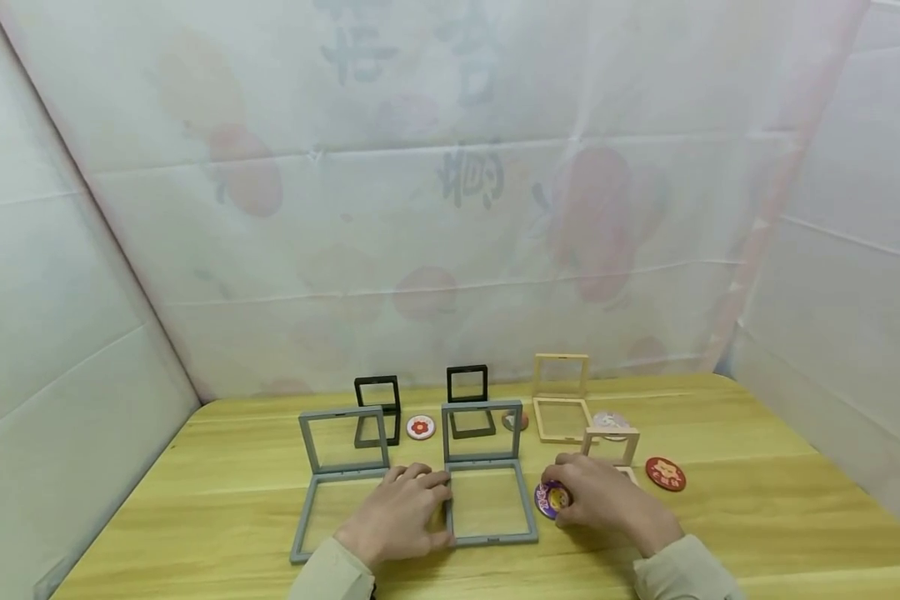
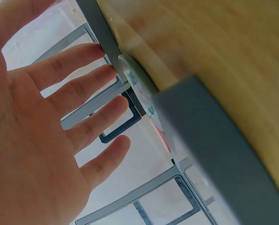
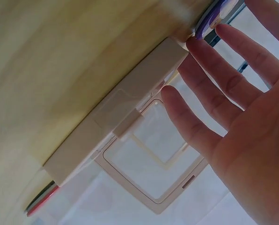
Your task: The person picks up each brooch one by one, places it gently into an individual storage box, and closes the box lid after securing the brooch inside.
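Note:
My left hand (image 1: 401, 512) is between two hinged grey frames, the left grey frame (image 1: 302, 521) and the middle grey frame (image 1: 531, 508). Its fingers look extended in the left wrist view, with fingertips close to a frame edge and a round badge (image 2: 142, 91); whether they touch is unclear. The head view hides that badge. With thumb and fingers, my right hand (image 1: 607, 500) pinches the rim of a purple badge (image 1: 552, 499) with a yellow cartoon figure. Below that hand lies a small beige frame (image 3: 116, 112), its lid upright, partly covered in the head view.
Farther back stand two black frames, the left one (image 1: 357, 392) and the right one (image 1: 467, 368), plus a larger beige frame (image 1: 562, 357). Around them lie a flower badge (image 1: 421, 427), a dark round badge (image 1: 515, 420) and a pale badge (image 1: 610, 423). A red badge (image 1: 666, 474) lies right.

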### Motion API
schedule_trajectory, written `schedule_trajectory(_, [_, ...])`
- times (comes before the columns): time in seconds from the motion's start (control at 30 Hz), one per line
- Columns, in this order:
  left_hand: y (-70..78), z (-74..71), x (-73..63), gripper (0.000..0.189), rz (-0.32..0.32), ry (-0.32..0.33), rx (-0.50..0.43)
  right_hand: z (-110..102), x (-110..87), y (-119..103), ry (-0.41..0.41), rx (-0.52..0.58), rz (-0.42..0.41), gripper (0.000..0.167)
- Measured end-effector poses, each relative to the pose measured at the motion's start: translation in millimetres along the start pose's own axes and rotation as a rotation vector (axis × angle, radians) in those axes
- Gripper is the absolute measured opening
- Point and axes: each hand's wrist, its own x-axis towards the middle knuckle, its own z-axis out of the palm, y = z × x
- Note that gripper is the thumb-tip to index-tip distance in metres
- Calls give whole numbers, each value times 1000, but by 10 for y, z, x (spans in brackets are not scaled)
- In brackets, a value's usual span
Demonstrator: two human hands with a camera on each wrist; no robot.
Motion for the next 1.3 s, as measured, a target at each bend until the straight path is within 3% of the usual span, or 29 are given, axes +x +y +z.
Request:
schedule_trajectory(0.67, [-8,6,9,52,0,-26,-27,47,3,-2,50,-103,-40,38])
schedule_trajectory(1.3, [-10,-5,4,53,-4,-28,-26,5,18,-58,48,-67,-18,45])
